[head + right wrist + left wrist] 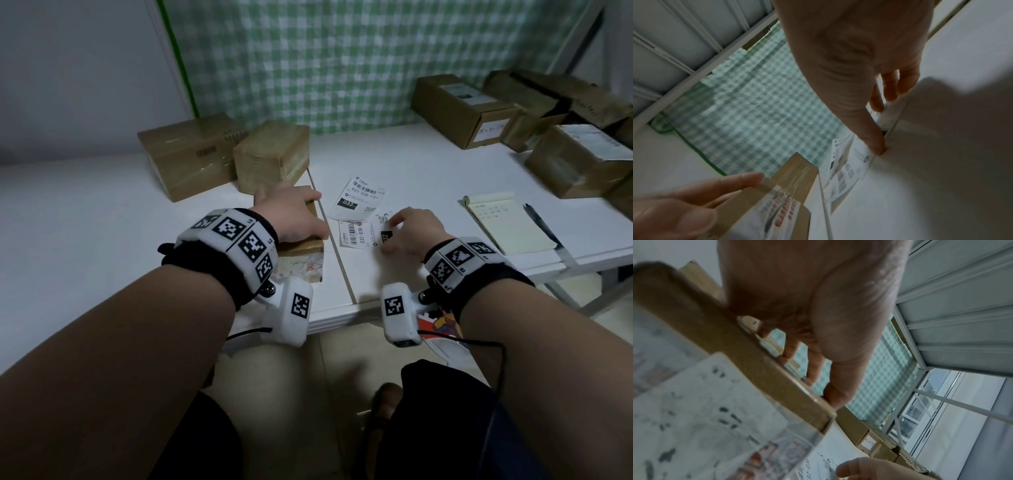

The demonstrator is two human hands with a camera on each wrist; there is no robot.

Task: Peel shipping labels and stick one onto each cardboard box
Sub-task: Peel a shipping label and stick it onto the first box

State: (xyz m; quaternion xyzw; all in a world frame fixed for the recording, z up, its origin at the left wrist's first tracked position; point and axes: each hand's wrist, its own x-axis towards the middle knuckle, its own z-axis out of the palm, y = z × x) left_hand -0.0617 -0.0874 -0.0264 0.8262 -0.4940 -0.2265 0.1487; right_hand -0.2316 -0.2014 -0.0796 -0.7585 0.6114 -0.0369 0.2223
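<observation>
A small cardboard box (303, 247) with an old printed label on its near side lies by the table's seam. My left hand (305, 219) rests flat on top of it, fingertips (791, 352) at its far edge. The box's brown rim (731, 340) fills the left wrist view. Just right of it a white shipping label (356, 234) lies on the table. My right hand (399, 234) is over its right end, with the thumb (875, 146) at the label's edge (857, 165) and curled fingers on top. A second label (358, 202) lies behind it.
Two taped boxes (185, 154) (270, 154) stand at the back left. Several more boxes (462, 106) (582, 157) are stacked at the back right. A yellow notepad (507, 222) and a pen (543, 224) lie on the right. A checked green cloth (342, 61) hangs behind the white table (428, 164).
</observation>
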